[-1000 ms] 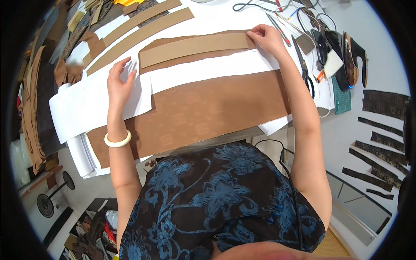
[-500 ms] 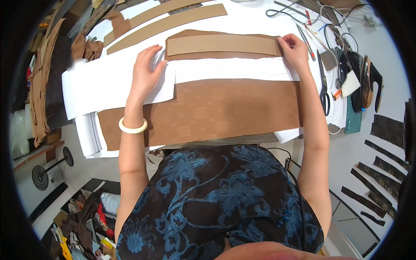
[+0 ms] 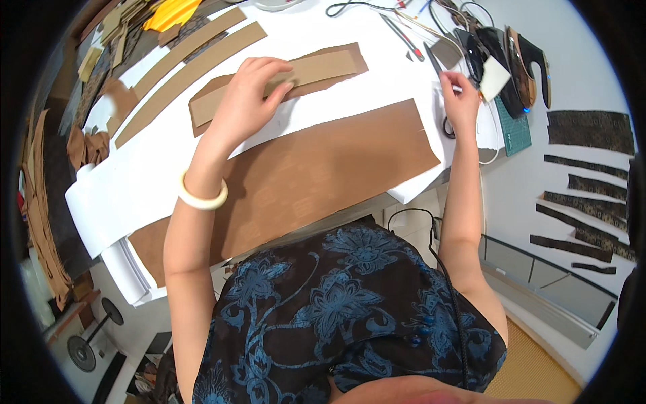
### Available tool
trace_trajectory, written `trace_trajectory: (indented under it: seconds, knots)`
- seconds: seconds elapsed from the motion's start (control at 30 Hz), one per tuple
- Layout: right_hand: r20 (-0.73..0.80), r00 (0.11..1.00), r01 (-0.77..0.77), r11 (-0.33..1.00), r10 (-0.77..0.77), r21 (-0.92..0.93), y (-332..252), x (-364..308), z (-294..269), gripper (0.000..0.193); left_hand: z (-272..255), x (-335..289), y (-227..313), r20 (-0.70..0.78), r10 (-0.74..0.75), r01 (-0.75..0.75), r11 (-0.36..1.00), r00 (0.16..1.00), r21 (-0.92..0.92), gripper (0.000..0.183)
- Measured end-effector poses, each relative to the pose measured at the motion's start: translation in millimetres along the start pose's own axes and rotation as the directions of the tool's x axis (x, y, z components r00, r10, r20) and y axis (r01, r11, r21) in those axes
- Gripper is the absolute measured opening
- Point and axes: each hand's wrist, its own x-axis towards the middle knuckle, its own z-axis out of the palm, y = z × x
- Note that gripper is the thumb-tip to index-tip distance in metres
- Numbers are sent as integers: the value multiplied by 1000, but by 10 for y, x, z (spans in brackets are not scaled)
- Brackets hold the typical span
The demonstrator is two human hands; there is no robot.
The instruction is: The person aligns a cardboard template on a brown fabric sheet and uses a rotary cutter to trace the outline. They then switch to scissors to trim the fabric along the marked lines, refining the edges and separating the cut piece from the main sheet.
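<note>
My left hand (image 3: 252, 101) is open, fingers spread over a stiff tan pattern strip (image 3: 326, 65). That strip lies on a slightly larger piece of brown fabric (image 3: 362, 57). At the right side of the table my right hand (image 3: 461, 108) has its fingers curled together over the black scissors (image 3: 433, 59). Whether it grips the scissors or something small is hidden by the fingers. Nearer to me, a wide brown fabric panel (image 3: 323, 168) lies across white paper.
Two long tan strips (image 3: 202, 71) lie at the far left, beside a paper roll (image 3: 124, 273). Cables (image 3: 360, 5), a white scrap (image 3: 494, 79), dark tools (image 3: 515, 67) and a green cutting mat (image 3: 515, 128) crowd the right. Dark patterned strips (image 3: 589, 131) lie farther right.
My right hand has left the right end of the pattern strip and moved to the scissors. My left hand has come over the strip. The view has swung to the right.
</note>
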Motion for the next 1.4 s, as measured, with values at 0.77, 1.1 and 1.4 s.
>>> trace_trajectory:
  seconds: [0.77, 1.1, 1.4]
  knots:
    - [-168, 986, -28, 970, -13, -240, -132, -972, -594, 40, 1145, 1950, -260, 604, 237, -266, 963, 761, -43, 6]
    - [444, 823, -567, 516, 353, 642, -668, -1630, -350, 23, 1099, 1876, -397, 537, 250, -192, 968, 806, -162, 2]
    - [506, 783, -622, 482, 363, 617, -755, -1694, -224, 20, 1198, 1818, -456, 395, 276, -225, 959, 876, -171, 9]
